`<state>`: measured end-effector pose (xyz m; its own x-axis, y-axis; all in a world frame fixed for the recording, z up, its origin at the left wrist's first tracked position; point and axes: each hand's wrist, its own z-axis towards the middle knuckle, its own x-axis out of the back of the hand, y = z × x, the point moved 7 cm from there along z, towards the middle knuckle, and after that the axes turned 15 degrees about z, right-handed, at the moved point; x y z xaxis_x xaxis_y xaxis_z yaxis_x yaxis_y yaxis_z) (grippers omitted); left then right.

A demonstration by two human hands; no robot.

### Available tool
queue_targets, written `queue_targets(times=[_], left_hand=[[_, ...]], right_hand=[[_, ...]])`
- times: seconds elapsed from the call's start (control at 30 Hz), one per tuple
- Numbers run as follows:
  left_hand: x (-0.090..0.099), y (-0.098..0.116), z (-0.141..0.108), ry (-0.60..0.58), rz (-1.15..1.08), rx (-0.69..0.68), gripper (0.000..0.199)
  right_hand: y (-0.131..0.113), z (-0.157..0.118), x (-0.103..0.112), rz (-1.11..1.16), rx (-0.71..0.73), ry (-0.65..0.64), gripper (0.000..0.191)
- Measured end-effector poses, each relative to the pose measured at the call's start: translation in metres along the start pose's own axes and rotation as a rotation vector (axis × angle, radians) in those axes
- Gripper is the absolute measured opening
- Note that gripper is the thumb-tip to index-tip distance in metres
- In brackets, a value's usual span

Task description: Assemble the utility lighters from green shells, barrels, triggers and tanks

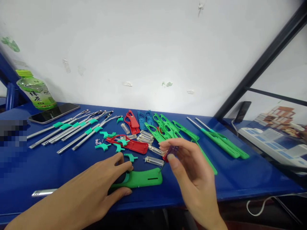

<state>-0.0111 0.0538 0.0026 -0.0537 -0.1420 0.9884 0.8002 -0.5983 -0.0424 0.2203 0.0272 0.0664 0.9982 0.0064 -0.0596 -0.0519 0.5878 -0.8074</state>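
Note:
My left hand is closed around a green long-nosed lighter, pressing it near the table's front edge. The lighter's metal tube sticks out to the left from under my forearm. My right hand pinches the dark purplish handle of a small screwdriver. Its thin shaft slants down to the end of the lighter's green handle, where the tip touches or nearly touches. My fingers hide part of the screwdriver and the lighter's trigger area.
Red shells, green shells, blue shells, clear fuel tanks and teal triggers lie beyond my hands. Metal tubes lie left, near a phone and bottle. Two green lighters lie right.

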Motion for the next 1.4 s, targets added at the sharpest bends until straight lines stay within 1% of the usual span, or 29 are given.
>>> queue_targets(times=[0.1, 0.13, 0.23, 0.27, 0.4, 0.47, 0.53, 0.6, 0.63, 0.7, 0.77, 0.83, 0.97, 1.03, 1.07, 1.13, 1.23, 1.3, 1.4], left_hand=[[0.001, 0.000, 0.000, -0.002, 0.000, -0.005, 0.046], [0.001, 0.000, 0.000, 0.004, -0.006, -0.001, 0.046], [0.003, 0.000, 0.001, 0.006, -0.020, 0.009, 0.046], [0.004, 0.001, 0.001, 0.000, -0.018, 0.007, 0.046], [0.003, 0.004, 0.003, -0.029, 0.010, -0.018, 0.047], [0.002, 0.003, 0.003, -0.041, 0.023, -0.019, 0.048], [0.001, 0.002, 0.003, -0.052, 0.029, -0.011, 0.050], [0.000, 0.000, 0.002, -0.059, 0.028, -0.002, 0.051], [-0.001, 0.000, 0.002, -0.060, 0.027, 0.001, 0.053], [-0.002, -0.001, 0.001, -0.060, 0.022, 0.005, 0.054], [-0.003, -0.001, 0.001, -0.051, 0.009, 0.009, 0.053], [-0.003, -0.001, 0.000, -0.036, -0.012, 0.013, 0.051], [-0.002, 0.000, 0.001, -0.028, -0.021, 0.011, 0.048], [-0.003, 0.000, 0.002, -0.043, -0.004, 0.008, 0.048], [-0.004, 0.000, 0.002, -0.053, 0.005, 0.006, 0.048], [-0.006, 0.000, 0.002, -0.068, 0.015, 0.003, 0.051], [-0.011, -0.001, -0.001, -0.070, 0.020, -0.017, 0.055], [-0.012, -0.002, -0.003, -0.054, 0.029, -0.036, 0.055], [-0.011, -0.002, -0.005, -0.029, 0.041, -0.047, 0.056]], right_hand=[[-0.005, -0.001, 0.002, 0.004, 0.057, 0.023, 0.021], [-0.005, -0.001, 0.002, 0.010, 0.056, 0.026, 0.021], [-0.001, 0.000, 0.002, 0.014, -0.003, 0.014, 0.033], [0.001, 0.000, 0.002, 0.008, -0.012, 0.011, 0.033], [0.000, 0.002, 0.001, -0.004, 0.034, 0.026, 0.023], [-0.002, 0.002, 0.001, 0.037, 0.034, 0.028, 0.027], [-0.007, 0.001, 0.003, 0.052, 0.021, 0.042, 0.035], [-0.013, 0.000, 0.010, -0.023, 0.007, 0.072, 0.038], [-0.014, 0.001, 0.013, -0.095, -0.009, 0.071, 0.034], [-0.011, 0.001, 0.017, -0.267, -0.066, -0.009, 0.019], [-0.001, 0.000, 0.019, -0.419, -0.125, -0.140, 0.004], [0.013, -0.004, 0.021, -0.527, -0.169, -0.231, 0.006], [0.034, -0.010, 0.018, -0.613, -0.217, -0.335, 0.008], [0.037, -0.010, 0.015, -0.630, -0.241, -0.341, 0.007], [0.038, -0.010, 0.014, -0.638, -0.267, -0.335, 0.011], [0.040, -0.009, 0.013, -0.661, -0.345, -0.331, 0.017], [0.042, -0.010, 0.012, -0.688, -0.435, -0.335, 0.019], [0.040, -0.009, 0.012, -0.672, -0.429, -0.321, 0.016], [0.033, -0.007, 0.013, -0.603, -0.375, -0.263, 0.016]])
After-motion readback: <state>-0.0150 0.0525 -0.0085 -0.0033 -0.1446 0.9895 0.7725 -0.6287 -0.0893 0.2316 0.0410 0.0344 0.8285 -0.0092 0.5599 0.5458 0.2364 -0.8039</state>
